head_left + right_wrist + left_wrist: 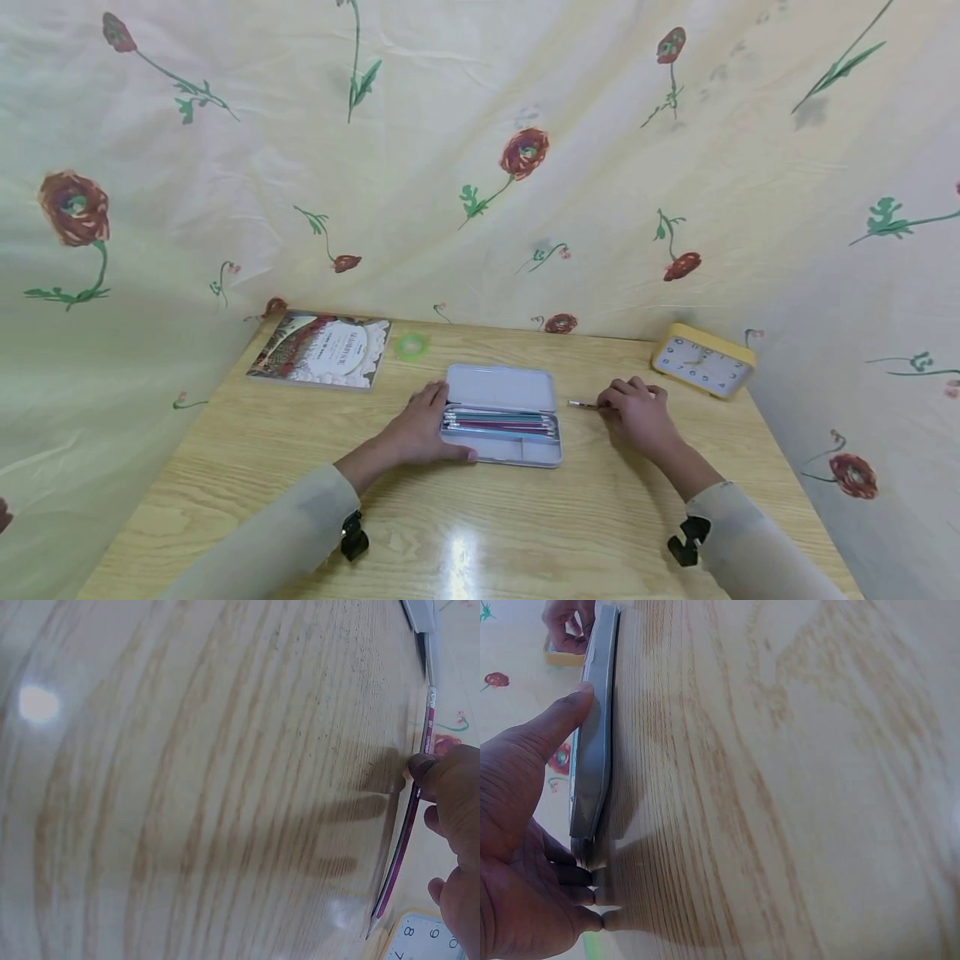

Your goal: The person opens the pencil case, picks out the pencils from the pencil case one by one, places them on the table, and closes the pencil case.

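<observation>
An open white metal pencil case lies on the table, its lid folded back. Several coloured pencils fill its rear compartment, while the two front compartments look bare. My left hand holds the case at its left end; in the left wrist view the thumb presses the front wall and the other fingers are around the end. To the right of the case, my right hand pinches a dark red pencil between thumb and fingers. One end of this pencil points toward the case, its sharpened tip toward the clock.
A yellow alarm clock stands at the back right, beyond my right hand. A booklet lies at the back left, with a green ring of tape beside it. Flowered cloth hangs behind the wooden table.
</observation>
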`<state>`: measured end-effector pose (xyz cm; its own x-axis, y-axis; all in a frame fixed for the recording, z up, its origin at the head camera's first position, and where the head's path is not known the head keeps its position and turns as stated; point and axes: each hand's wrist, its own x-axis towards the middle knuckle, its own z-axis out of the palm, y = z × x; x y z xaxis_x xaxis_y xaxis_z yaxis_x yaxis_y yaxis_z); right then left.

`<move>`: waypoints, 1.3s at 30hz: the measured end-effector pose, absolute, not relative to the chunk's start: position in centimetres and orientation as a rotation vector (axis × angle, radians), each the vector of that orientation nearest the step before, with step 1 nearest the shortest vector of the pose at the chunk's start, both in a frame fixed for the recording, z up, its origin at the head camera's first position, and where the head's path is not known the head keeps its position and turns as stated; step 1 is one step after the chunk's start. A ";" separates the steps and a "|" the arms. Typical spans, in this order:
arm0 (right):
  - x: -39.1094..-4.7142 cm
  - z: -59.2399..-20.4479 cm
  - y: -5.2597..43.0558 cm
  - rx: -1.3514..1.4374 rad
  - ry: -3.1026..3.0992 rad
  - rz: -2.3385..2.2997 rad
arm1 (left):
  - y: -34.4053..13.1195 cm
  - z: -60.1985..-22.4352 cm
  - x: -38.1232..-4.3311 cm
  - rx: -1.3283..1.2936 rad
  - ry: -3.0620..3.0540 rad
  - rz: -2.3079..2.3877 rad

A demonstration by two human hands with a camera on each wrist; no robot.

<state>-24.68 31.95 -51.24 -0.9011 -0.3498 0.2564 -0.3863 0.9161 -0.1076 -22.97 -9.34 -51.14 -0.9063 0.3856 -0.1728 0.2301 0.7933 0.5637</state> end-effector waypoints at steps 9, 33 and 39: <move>-24.5 -51.0 32.0 0.549 -2.880 0.250 | -9.4 -51.3 -23.1 0.475 2.700 0.812; -24.6 -50.8 30.4 0.600 -2.857 0.332 | -9.3 -51.6 -23.4 0.467 2.696 0.794; -24.8 -50.8 27.6 0.682 -2.827 0.354 | -9.3 -51.5 -23.4 0.462 2.694 0.797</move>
